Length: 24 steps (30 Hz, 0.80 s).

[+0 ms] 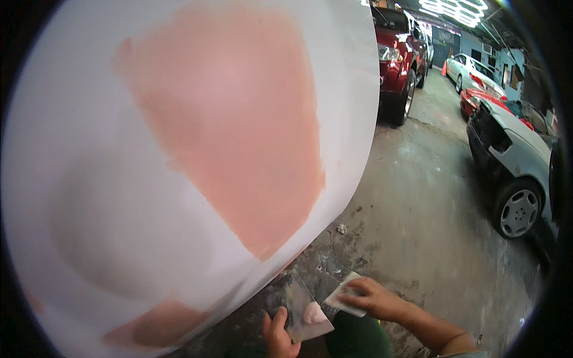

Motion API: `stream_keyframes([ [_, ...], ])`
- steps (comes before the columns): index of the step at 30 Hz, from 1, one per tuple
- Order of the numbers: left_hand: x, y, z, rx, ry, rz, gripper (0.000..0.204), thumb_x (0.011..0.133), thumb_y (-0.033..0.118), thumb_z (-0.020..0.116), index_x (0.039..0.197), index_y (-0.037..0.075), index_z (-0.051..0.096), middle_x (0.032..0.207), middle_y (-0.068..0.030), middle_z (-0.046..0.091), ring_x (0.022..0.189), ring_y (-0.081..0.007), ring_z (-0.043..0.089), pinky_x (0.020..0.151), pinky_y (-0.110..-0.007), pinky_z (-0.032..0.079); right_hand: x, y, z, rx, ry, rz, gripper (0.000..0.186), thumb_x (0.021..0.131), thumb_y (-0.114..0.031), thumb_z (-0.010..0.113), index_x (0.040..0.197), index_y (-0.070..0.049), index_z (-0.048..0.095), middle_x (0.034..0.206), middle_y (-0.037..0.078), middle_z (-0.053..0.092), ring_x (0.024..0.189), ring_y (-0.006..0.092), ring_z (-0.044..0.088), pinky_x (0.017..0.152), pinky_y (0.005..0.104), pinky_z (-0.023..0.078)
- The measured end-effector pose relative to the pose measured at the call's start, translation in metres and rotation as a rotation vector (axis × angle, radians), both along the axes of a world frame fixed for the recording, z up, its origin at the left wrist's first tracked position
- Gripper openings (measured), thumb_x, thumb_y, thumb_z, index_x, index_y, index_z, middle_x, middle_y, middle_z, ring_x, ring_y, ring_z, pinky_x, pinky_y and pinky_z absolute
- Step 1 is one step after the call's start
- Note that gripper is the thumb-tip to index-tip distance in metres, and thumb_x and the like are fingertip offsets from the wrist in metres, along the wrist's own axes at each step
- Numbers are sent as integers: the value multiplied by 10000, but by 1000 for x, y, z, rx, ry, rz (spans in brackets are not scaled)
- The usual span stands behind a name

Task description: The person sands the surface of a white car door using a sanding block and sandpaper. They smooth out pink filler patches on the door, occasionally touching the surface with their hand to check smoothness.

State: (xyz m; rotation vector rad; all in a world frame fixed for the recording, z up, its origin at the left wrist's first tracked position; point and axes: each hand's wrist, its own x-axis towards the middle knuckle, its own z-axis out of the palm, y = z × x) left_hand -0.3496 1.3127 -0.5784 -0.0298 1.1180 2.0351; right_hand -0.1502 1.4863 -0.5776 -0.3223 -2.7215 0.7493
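Note:
A white car body panel (349, 119) fills the left and middle of the head view. Spread across it is a broad patch of pink body filler (250, 131), and a smaller pink patch (164, 325) lies low on it. At the bottom, my left hand (279, 339) grips a flat mixing board (296, 298), thumb on top. A lump of pink filler (314, 313) sits near the board's lower right corner. My right hand (379, 300) is closed on a pale flat filler spreader (335, 298), just right of the board and apart from it. Its fingers are slightly blurred.
Grey, stained concrete floor (430, 209) stretches to the right, with a small crumpled scrap (341, 229) near the panel's edge. A dark red vehicle (397, 65) stands at the back. Along the right are a partly stripped silver car (519, 149), a red car (477, 101) and a white car (471, 71).

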Motion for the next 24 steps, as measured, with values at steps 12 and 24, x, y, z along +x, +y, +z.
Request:
stream_keyframes([
  [12, 10, -8, -99, -215, 255, -59, 534, 1018, 305, 584, 1403, -50, 480, 1333, -147, 580, 1225, -272, 557, 1054, -411, 428, -14, -9, -44, -2091, 928, -274, 652, 954, -348, 655, 1483, -97, 366, 1487, 197, 449, 1402, 431, 402, 1107, 736, 315],
  [24, 0, -31, -98, -256, 336, 40, 481, 966, 134, 570, 1410, 16, 427, 1339, -179, 557, 1205, -331, 581, 1019, -474, 483, -14, -11, -105, -1978, 868, -615, 467, 904, -60, 631, 1344, 5, 488, 1255, 143, 608, 1189, 338, 588, 1076, 523, 419],
])
